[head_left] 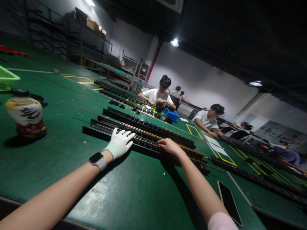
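Observation:
My left hand (pixel 120 140), in a white glove with a watch at the wrist, lies with spread fingers across a long black rail (pixel 100 133). My right hand (pixel 169 146) is bare. Its thumb and fingers are pinched together over the same rail, farther right; whatever is between the fingertips is too small to make out. Thin copper-coloured strips (pixel 144 131) run lengthwise along the black rails. Just behind them lies another black rail (pixel 115 112) with a row of dark parts along it.
On the left stand a bottle (pixel 25 115) with a black cap and a green basket (pixel 8 76). A phone (pixel 229 202) lies by my right forearm. Across the green table (pixel 115 198), co-workers (pixel 159 94) sit near a blue bin (pixel 171 115) and more black rails.

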A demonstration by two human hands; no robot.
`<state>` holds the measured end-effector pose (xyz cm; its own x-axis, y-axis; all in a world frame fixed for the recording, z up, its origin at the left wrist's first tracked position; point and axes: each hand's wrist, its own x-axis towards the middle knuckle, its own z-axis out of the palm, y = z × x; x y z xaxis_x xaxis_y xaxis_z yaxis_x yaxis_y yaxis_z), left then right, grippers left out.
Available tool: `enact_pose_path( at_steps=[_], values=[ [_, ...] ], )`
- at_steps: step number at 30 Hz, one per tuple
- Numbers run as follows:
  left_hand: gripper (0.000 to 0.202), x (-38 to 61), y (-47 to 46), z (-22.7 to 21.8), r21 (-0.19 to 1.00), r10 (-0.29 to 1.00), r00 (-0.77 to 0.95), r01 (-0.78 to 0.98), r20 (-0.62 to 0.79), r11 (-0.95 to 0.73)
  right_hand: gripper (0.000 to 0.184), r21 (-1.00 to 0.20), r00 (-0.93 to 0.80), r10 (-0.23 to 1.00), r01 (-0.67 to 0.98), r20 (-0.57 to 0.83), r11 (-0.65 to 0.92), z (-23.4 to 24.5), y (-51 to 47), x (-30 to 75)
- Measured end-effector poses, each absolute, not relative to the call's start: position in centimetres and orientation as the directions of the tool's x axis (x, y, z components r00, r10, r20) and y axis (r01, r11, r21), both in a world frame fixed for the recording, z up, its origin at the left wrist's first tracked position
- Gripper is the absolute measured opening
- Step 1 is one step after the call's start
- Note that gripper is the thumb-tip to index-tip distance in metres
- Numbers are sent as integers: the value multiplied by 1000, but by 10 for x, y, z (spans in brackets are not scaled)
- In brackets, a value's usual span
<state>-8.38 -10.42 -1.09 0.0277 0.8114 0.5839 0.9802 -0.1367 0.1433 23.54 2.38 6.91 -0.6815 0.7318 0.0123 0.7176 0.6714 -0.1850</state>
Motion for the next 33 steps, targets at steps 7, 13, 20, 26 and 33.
enact_pose_path(
  at_steps=[7, 13, 20, 26, 33],
  values=[
    [46, -84, -104, -9, 134, 813, 29, 982, 581, -130, 28, 66, -648, 761, 760, 14, 646, 85, 22, 206],
    [45, -85, -103, -11, 139, 812, 24, 982, 583, -128, 22, 268, -707, 707, 684, 17, 678, 95, 16, 185],
    [44, -84, -105, -9, 103, 811, 29, 989, 584, -110, 21, 379, -794, 600, 527, -100, 761, 103, 24, 183],
    [45, -84, -106, -8, 96, 818, 28, 990, 575, -102, 24, 396, -821, 548, 455, -161, 798, 105, 27, 187],
    [46, -85, -104, -11, 127, 814, 23, 985, 581, -118, 32, 363, -828, 529, 443, -184, 820, 106, 26, 192]
  ],
)
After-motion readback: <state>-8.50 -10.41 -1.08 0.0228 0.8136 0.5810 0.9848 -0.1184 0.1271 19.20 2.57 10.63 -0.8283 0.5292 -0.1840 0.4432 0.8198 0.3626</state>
